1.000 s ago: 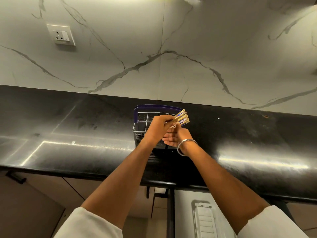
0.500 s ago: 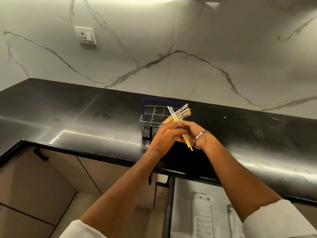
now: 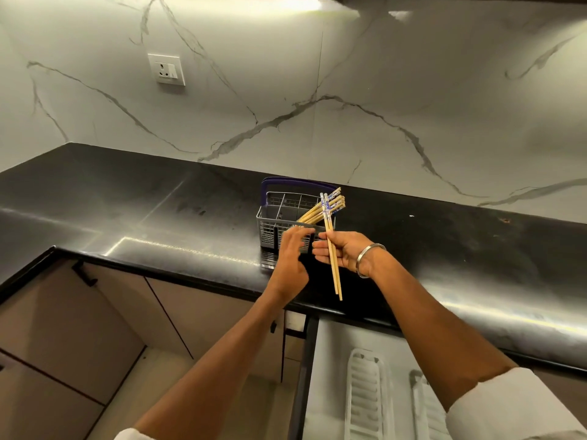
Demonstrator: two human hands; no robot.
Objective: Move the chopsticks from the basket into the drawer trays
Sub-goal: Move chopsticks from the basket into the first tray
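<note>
- On the black countertop (image 3: 127, 198), close to its front edge, stands a grey cutlery basket (image 3: 270, 222) with a purple handle (image 3: 265, 193) rising behind it; sitting so near the edge keeps it within easy reach and right above the open drawer
- Most of the chopsticks (image 3: 320, 209) are in the basket's right-hand compartment, leaning up and to the right with their patterned ends fanned past the rim, which leaves the tops free to be plucked
- Just in front of the basket, the right hand (image 3: 346, 252) has its fingers curled around a pair of chopsticks (image 3: 332, 252), gripped near the middle; the patterned ends point up towards the basket and the plain tips hang down past the counter edge
- That mid-length hold looks like a carrying grip, balanced so the pair will not tip either way, and the two sticks lie nearly side by side, presumably so they go down together
- Beside it, the left hand (image 3: 290, 249) is spread, fingers loose and apart, holding nothing; it sits just left of the held pair and against the basket's front wall, perhaps ready to steady the basket or straighten the sticks
- Below the counter the drawer (image 3: 327, 376) is pulled out, showing two white ribbed trays (image 3: 365, 398), bare as far as I can see
- My guess is the pair goes down into a tray next; the bundle in the basket remains to be moved
</note>
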